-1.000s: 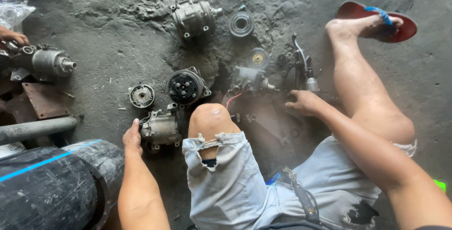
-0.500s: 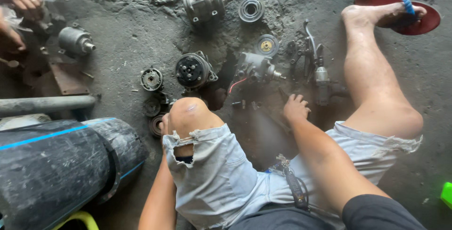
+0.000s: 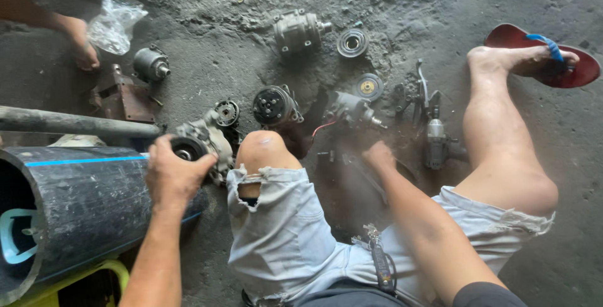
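In the head view, the person sits on a dusty concrete floor (image 3: 207,43) with both legs spread, and car parts lie scattered in front of them. The left hand (image 3: 173,175) has closed its grip over the top of a grey compressor (image 3: 204,140), fingers curled round its round pulley end; the part sits just beside the left knee and close against a big black pipe (image 3: 81,200) with a blue stripe. The right hand (image 3: 380,156) rests on the floor between the legs, fingers bent down onto a dark flat piece; I cannot tell whether it actually holds anything there. Just beyond it lie a second compressor (image 3: 275,106) with its dark face up, a smaller metal unit with a red wire (image 3: 348,111), and an impact wrench (image 3: 435,137) lying idle near the right shin. Further off sit another whole compressor (image 3: 298,30), a loose pulley (image 3: 352,43), a round disc (image 3: 367,87) and a small ring part (image 3: 226,112). Another person's hand (image 3: 81,49) reaches in at the upper left near a small motor (image 3: 151,63) and a clear plastic bag (image 3: 116,24). Judging by the loose pulleys and discs, some stripping down looks done, while the gripped compressor seems largely assembled, so most of the work on it appears left.
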`<control>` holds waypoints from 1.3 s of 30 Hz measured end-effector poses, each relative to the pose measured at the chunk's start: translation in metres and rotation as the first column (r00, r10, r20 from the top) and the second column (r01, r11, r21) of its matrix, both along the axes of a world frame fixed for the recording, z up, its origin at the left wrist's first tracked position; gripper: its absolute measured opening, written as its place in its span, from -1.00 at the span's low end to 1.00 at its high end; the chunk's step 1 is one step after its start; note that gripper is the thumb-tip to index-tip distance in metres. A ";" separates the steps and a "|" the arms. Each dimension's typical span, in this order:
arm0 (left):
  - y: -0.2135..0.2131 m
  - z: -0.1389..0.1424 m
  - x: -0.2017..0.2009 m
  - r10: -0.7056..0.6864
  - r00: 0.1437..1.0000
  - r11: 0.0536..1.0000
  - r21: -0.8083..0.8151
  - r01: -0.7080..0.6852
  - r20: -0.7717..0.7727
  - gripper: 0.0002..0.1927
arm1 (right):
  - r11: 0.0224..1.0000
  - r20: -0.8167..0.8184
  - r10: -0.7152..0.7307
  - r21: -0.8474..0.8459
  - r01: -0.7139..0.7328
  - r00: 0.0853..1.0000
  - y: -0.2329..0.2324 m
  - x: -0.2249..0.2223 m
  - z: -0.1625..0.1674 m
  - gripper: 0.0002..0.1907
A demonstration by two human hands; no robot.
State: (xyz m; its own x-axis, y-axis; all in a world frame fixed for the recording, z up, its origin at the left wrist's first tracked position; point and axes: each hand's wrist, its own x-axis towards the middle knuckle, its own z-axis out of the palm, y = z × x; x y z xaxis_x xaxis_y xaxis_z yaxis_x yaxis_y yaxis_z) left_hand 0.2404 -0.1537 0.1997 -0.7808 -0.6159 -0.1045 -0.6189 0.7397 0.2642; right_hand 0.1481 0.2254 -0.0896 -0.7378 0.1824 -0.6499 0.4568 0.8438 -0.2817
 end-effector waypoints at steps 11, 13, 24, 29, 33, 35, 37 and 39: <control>0.087 0.074 -0.093 -0.654 0.755 0.753 -0.143 0.643 -0.047 -0.11 | 0.968 -0.020 -0.239 -0.084 0.236 0.971 0.011 -0.020 0.008 -0.49; 0.109 0.051 -0.111 -0.662 0.749 0.749 0.001 0.662 0.009 -0.10 | 0.970 -0.092 -0.201 -0.160 0.185 0.975 0.017 -0.017 0.004 -0.24; 0.154 -0.061 -0.078 -0.606 0.744 0.785 0.367 0.500 0.282 -0.06 | 0.850 -0.623 0.468 0.124 -0.511 0.627 -0.019 -0.022 0.044 0.12; 0.137 -0.062 -0.073 -0.587 0.765 0.798 0.350 0.491 0.266 -0.08 | 0.762 -0.453 0.615 0.133 -0.633 0.645 -0.036 -0.054 0.050 0.01; 0.127 -0.063 -0.073 -0.605 0.743 0.789 0.342 0.511 0.287 -0.09 | 0.781 -0.368 0.590 0.032 -0.624 0.719 -0.039 -0.095 0.049 -0.18; 0.121 -0.066 -0.073 -0.603 0.743 0.790 0.350 0.503 0.291 -0.11 | 0.900 -0.407 0.401 0.005 -0.437 0.821 -0.049 -0.119 0.056 -0.22; 0.115 -0.071 -0.072 -0.590 0.757 0.797 0.355 0.489 0.280 -0.11 | 0.948 -0.430 0.280 -0.018 -0.319 0.858 -0.065 -0.138 0.068 -0.21; 0.112 -0.082 -0.083 -0.591 0.769 0.794 0.344 0.502 0.243 -0.09 | 0.970 -0.471 0.211 -0.006 -0.243 0.857 -0.080 -0.158 0.086 -0.14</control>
